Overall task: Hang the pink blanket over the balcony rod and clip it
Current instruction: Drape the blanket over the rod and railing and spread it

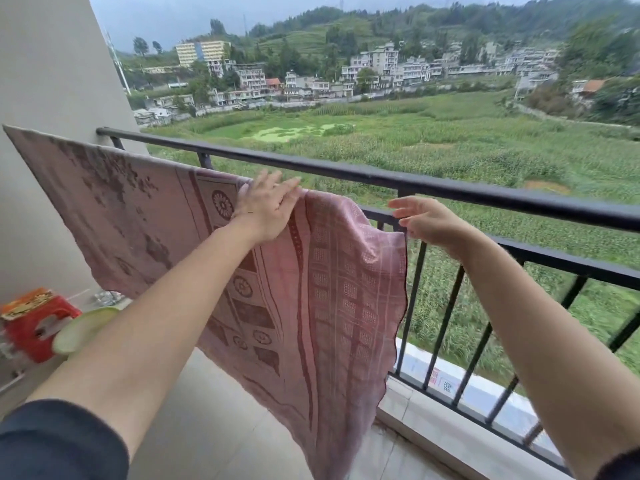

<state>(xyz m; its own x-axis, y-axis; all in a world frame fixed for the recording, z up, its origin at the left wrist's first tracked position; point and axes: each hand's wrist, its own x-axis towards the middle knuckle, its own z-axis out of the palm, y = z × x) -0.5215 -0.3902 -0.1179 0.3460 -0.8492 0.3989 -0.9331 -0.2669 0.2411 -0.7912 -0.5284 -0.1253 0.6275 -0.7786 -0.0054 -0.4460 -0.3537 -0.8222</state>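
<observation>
The pink blanket (322,306), woven with darker red flower and grid patterns, hangs draped over a rod in front of the black balcony railing (450,188); its left part stretches toward the wall. My left hand (266,209) lies flat on the blanket's top fold with fingers extended. My right hand (426,220) is at the blanket's upper right corner, thumb and fingers pinching the edge there while the other fingers spread. The rod under the fabric is hidden. No clip is visible.
A red plastic stool (38,327) with a printed cloth on top stands at the lower left by the wall, next to a pale green basin (83,329). The beige wall (52,81) closes the left side. Beyond the railing lie green fields and houses.
</observation>
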